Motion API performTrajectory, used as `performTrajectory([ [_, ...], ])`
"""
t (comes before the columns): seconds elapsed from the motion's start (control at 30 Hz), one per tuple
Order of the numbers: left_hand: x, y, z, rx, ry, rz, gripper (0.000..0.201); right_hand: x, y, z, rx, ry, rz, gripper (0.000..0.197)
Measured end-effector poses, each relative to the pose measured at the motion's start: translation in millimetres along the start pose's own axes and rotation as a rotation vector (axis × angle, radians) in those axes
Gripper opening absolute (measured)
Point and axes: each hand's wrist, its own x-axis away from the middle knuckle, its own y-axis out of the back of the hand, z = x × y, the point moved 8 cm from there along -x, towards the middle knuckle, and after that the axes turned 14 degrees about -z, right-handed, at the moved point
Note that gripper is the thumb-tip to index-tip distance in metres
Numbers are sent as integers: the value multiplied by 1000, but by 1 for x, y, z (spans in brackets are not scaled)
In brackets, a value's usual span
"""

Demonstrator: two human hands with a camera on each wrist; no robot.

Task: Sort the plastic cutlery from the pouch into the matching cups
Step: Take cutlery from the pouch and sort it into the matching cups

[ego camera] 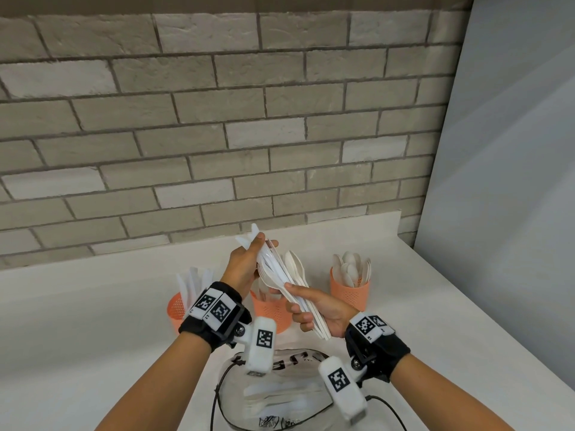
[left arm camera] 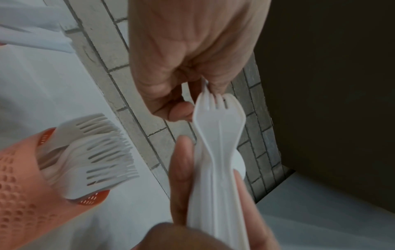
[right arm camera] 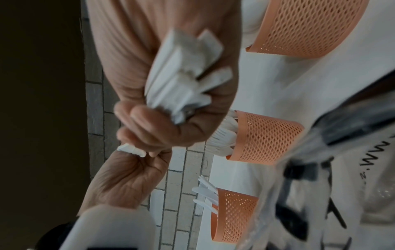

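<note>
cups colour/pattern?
Orange cups with a fine perforated mesh pattern; right wrist view shows it best.

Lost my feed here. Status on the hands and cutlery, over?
Right hand grips cutlery bundle by handles. Left hand pinches one piece at bundle's top. Three orange cups part-filled; pouch still holds pieces. Nothing in the way.

White counter [ego camera: 93,321]: cups [ego camera: 350,292], pouch [ego camera: 273,396]

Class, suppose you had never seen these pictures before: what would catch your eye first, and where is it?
First, the bundle of white cutlery held up mid-picture by the right hand, with the left hand pinching its top. Behind stand three orange mesh cups on the counter, and the clear pouch lies nearest.
</note>
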Motion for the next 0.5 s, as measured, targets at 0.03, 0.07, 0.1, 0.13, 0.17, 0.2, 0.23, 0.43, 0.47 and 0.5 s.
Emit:
performTrajectory([
  [0.03,-1,0,-2,-4,-17,-11,36,0,1,0,3,0,3,36],
  [0.07,-2,0,-4,-5,-34,-26,35,0,1,1,8,1,8,35],
  [0.1,-3,0,-6,-3,-50,-44,35,0,1,2,11,3,14,34],
  [0.13,-5,1,-7,2,-65,-67,35,1,1,3,12,6,22,32],
  [0.17,-7,3,-9,11,-78,-95,37,2,1,4,9,10,31,30],
  [0.2,-9,6,-11,21,-86,-130,38,2,1,4,2,12,38,30],
  [0.23,-12,9,-12,32,-87,-165,40,2,1,4,-3,11,43,30],
  [0.43,-17,15,-15,196,-35,-181,38,0,5,4,13,2,27,31],
  [0.47,-19,18,-19,253,-35,-203,37,0,5,4,32,0,20,32],
  [0.5,-21,22,-24,318,-30,-234,36,1,5,3,50,-3,16,32],
])
